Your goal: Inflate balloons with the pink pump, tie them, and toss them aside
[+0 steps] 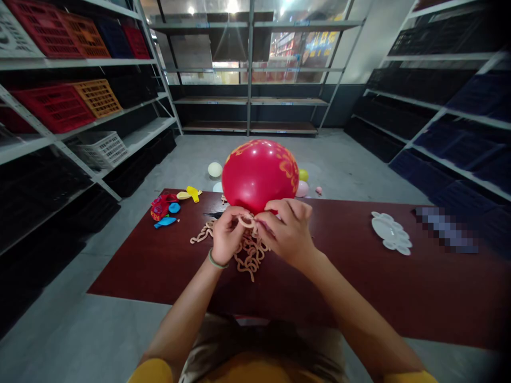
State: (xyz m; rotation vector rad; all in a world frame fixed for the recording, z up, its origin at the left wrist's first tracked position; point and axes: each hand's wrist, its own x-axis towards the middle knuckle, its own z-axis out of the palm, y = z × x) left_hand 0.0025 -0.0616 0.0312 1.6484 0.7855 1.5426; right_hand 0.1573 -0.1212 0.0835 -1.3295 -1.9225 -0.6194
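Okay, red balloon [260, 173], inflated, gold print, sits at the table's [359, 298] far edge, right in front of both hands. Left hand [228, 236], band [217, 260] on wrist, has thumb and fingers pinched on a loop of cord [246, 222] just below the balloon. Right hand [293, 231] meets it from the other side, fingers bent in at the loop and the balloon's underside; can't tell exactly what its fingertips grip. Tan cord pile [250, 254] lies tangled under and between the hands. Limp balloons on table, left: red [158, 210], blue [165, 222], yellow [194, 193]. White palette [390, 232] on the right, pixelated item [447, 230] beyond it. Past the table: pale balloon [214, 169], yellow-green balloon [303, 175], pink balloon [302, 189]. Shelves [249, 100] behind; crates [56, 108] on the left rack.
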